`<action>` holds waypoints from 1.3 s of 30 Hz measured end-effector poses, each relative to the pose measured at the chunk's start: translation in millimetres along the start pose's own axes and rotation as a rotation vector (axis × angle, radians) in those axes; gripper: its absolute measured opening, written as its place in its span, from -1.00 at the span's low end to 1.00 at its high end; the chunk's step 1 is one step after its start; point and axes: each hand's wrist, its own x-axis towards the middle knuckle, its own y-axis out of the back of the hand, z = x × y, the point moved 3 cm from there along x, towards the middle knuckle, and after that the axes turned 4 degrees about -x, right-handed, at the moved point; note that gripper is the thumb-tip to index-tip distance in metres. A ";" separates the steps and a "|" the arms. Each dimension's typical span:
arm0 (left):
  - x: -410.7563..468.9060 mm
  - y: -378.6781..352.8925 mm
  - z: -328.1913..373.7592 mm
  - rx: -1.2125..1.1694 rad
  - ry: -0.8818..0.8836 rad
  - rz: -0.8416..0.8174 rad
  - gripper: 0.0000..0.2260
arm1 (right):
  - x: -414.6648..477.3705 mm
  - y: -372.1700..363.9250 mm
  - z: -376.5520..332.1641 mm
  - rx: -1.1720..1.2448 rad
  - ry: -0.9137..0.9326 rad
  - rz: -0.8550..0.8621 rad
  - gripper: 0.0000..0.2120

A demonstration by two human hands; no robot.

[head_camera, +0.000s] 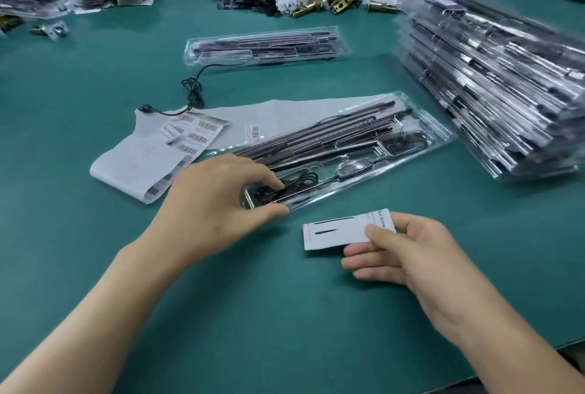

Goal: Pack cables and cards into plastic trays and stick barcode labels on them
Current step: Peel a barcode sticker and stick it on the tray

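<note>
Plastic tray (438, 140) pinched by curled left hand (218, 200).

Bright, even overhead light; glare on the stacked trays (493, 83) (motion-blurred), far clutter soft, edges bowed.

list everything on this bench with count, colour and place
near tray: one, clear with black contents, centre
far tray: one, clear, behind it
tray stack: one pile, clear and black, right
label sheet: one, white with barcodes, left of centre
loose cable: one, black, behind the sheet
card: one, white, in right hand
brass parts: several, gold, far edge
table: one, green
left hand: grips near tray's end
right hand: pinches card
</note>
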 end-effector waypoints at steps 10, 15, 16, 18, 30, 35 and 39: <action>-4.1 -7.6 -2.5 -0.062 -0.002 0.082 -0.82 | 4.1 -28.7 -5.0 0.227 -0.062 -0.014 -0.84; -5.2 -8.6 -3.5 -0.075 0.021 0.101 -0.84 | 0.6 -24.3 -5.0 0.242 -0.074 -0.014 -0.86; -5.2 -8.5 -3.5 -0.075 0.029 0.100 -0.83 | 0.7 -23.1 -5.2 0.244 -0.070 -0.009 -0.86; -5.1 -8.9 -3.4 -0.069 0.038 0.097 -0.82 | 1.4 -23.1 -5.6 0.244 -0.064 0.001 -0.86; -8.8 -11.3 -1.9 -0.053 0.069 0.124 -0.79 | 4.2 -24.5 -9.7 0.102 -0.008 0.054 -0.84; -9.1 -12.1 -1.1 -0.062 0.068 0.143 -0.77 | 11.4 -44.7 -13.8 0.089 0.057 0.088 -0.91; -11.2 -12.5 1.3 -0.049 0.034 0.164 -0.83 | 16.8 -68.9 -14.8 0.117 0.066 0.070 -0.91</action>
